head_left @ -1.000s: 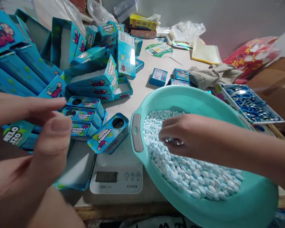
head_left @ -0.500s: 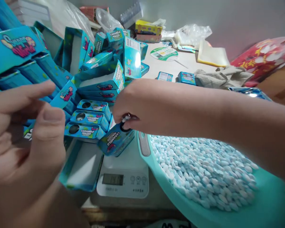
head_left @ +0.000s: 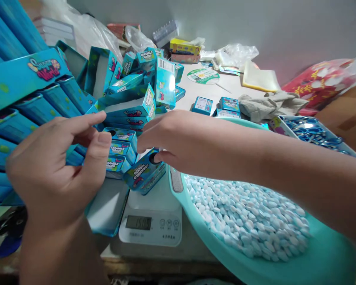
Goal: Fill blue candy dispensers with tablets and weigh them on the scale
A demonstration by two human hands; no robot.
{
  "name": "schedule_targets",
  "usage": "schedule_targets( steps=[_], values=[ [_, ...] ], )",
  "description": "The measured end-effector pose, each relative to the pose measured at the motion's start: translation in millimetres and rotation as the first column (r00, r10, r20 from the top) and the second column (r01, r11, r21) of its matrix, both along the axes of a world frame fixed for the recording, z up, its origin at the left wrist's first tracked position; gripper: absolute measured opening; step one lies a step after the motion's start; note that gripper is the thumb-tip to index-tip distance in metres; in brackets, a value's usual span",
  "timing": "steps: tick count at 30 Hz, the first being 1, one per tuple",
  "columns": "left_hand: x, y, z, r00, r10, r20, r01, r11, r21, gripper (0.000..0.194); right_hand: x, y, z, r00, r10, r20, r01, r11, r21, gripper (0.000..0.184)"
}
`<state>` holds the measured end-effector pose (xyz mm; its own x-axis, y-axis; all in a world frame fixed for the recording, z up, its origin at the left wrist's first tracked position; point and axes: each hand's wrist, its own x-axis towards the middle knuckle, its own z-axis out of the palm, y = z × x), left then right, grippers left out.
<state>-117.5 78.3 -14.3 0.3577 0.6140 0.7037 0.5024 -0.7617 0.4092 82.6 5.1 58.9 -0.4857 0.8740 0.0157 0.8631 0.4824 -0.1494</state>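
Head view — forward and down, basin (head_left: 329,245) near.

Packing workshop: scale (head_left: 150,234), tins (head_left: 141,174), loose candies (head_left: 243,213)

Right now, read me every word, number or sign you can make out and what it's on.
"CARAMELO MACIZO": the tin on the scale, the small tins beside it, and boxes at the back.
"Sugar World", stylised: the large blue carton.
"1505", apparently, decimal point unclear: the display.
"M": the scale's middle button.
Too small or blurred: print on the fan, the barcode label and the scale's lower lettering.
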Motion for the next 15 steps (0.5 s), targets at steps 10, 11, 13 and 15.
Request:
schedule_targets(
  steps=[10, 11, 13, 15],
  values=[
    [-3.4, -2.9, 3.3, 1.000, 0.004, 0.011, -0.004, 1.000, -0.009, 0.036, 21.4, -28.6, -10.9, 0.995, -0.077, -0.062, 0.085, 0.985, 0.151, 0.033],
    [-3.7, -3.2, 3.5, 1.000, -0.003, 0.007, 0.003, 1.000, -0.012, 0.035, 24.3, -34.5, -10.8, 0.993, -0.093, -0.072, 0.102, 0.985, 0.141, 0.033],
    [-4.4, -3.3, 3.8, 1.000, -0.012, -0.003, 0.012, 1.000, -0.007, 0.035, 30.1, -46.3, -12.8, 0.988, -0.141, -0.070, 0.147, 0.984, 0.099, 0.029],
    [-4.9, -3.0, 4.3, 1.000, -0.018, -0.002, 0.018, 1.000, -0.004, 0.035, 37.2, -59.0, -20.9, 0.976, -0.209, -0.061, 0.211, 0.977, 0.034, 0.022]
  ],
)
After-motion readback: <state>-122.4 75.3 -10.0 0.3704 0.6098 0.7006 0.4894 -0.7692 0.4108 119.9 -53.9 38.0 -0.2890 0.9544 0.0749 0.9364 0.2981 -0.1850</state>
